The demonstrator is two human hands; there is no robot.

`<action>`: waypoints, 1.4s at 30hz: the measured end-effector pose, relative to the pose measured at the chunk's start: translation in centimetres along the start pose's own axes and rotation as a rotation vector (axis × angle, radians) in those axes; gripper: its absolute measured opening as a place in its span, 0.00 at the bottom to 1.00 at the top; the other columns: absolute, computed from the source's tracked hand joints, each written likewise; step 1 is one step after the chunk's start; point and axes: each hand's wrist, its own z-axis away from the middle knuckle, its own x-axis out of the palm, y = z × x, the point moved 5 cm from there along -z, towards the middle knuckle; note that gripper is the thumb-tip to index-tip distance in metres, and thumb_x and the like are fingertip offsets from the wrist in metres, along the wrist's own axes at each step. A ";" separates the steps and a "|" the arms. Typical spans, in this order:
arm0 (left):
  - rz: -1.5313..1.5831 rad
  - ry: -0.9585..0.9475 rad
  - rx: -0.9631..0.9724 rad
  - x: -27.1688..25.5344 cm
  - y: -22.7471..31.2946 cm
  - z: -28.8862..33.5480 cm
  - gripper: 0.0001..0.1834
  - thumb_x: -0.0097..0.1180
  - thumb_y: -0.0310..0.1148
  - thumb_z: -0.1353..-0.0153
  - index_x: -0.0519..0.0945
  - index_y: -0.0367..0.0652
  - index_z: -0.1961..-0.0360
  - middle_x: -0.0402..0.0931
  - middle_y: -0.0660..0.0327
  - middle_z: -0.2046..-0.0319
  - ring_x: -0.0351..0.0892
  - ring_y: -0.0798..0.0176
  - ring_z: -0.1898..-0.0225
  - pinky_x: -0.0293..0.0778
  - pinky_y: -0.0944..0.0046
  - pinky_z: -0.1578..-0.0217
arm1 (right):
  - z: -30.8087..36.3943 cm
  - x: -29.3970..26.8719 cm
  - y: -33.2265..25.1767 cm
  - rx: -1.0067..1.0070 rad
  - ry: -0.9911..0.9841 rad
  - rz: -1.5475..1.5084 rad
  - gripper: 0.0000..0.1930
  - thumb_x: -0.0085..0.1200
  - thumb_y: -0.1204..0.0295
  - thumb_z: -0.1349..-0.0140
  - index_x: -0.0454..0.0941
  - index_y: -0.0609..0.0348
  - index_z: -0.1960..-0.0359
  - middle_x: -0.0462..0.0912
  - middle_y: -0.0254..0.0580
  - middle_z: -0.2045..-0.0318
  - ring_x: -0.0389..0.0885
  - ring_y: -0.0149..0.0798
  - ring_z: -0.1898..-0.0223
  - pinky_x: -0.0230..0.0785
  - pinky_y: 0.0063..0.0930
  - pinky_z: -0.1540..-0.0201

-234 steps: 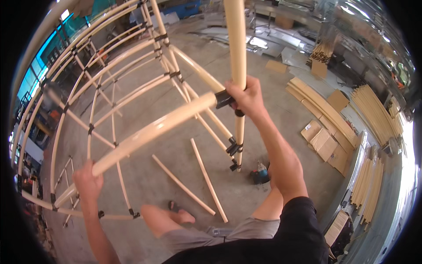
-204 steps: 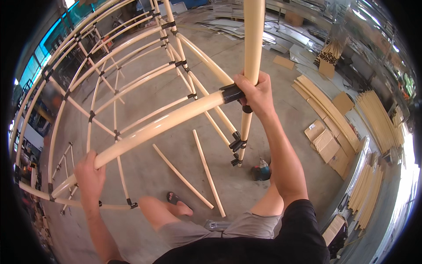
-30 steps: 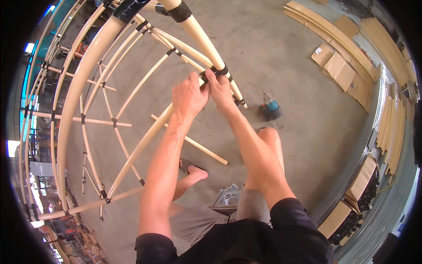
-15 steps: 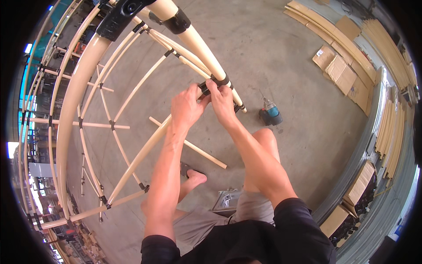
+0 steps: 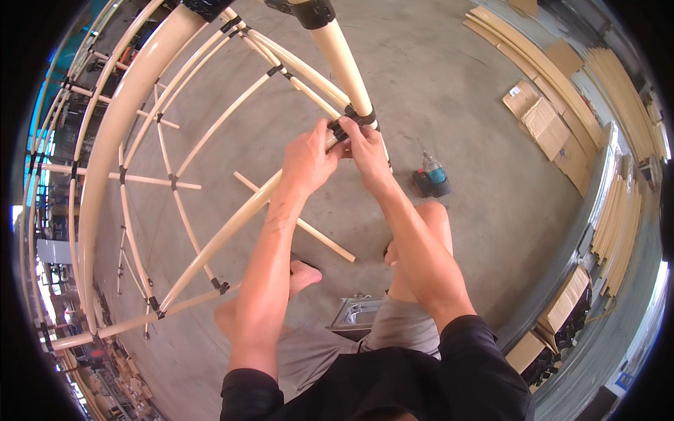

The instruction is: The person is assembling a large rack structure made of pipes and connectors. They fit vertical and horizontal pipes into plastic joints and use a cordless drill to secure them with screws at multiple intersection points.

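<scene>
Both hands are closed at the black pipe joint (image 5: 338, 133), where a long beige pipe (image 5: 242, 219) meets an upright beige pipe (image 5: 342, 59). My left hand (image 5: 307, 160) wraps round the pipe's end just beside the joint. On the other side of the joint, my right hand (image 5: 368, 151) pinches it, with the thumb on top. Fingertips under the joint are hidden. Just above sits a black collar (image 5: 366, 119) on the upright pipe. The pipes belong to a large frame of beige tubes and black joints that fills the left side.
A teal cordless drill (image 5: 432, 177) stands on the concrete floor to the right. A loose-looking beige pipe (image 5: 324, 238) crosses below the frame. Near my knees lies a tray (image 5: 351, 313). Flattened cardboard (image 5: 540, 119), stacked beige pipes (image 5: 614, 224) and open boxes of black parts (image 5: 565, 298) line the right.
My view has shifted slightly, and the frame shows a little differently. Both hands stay at the same joint. My left foot and right knee have moved a little.
</scene>
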 end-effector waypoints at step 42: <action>-0.268 -0.074 -0.487 9.1 -19.8 27.8 0.48 0.67 0.22 0.53 0.57 0.49 0.30 0.51 0.43 0.30 0.56 0.37 0.31 0.61 0.41 0.35 | 4.7 -9.2 11.9 0.234 -0.610 1.691 0.31 0.56 0.38 0.43 0.85 0.59 0.67 0.85 0.51 0.69 0.84 0.52 0.61 0.75 0.44 0.58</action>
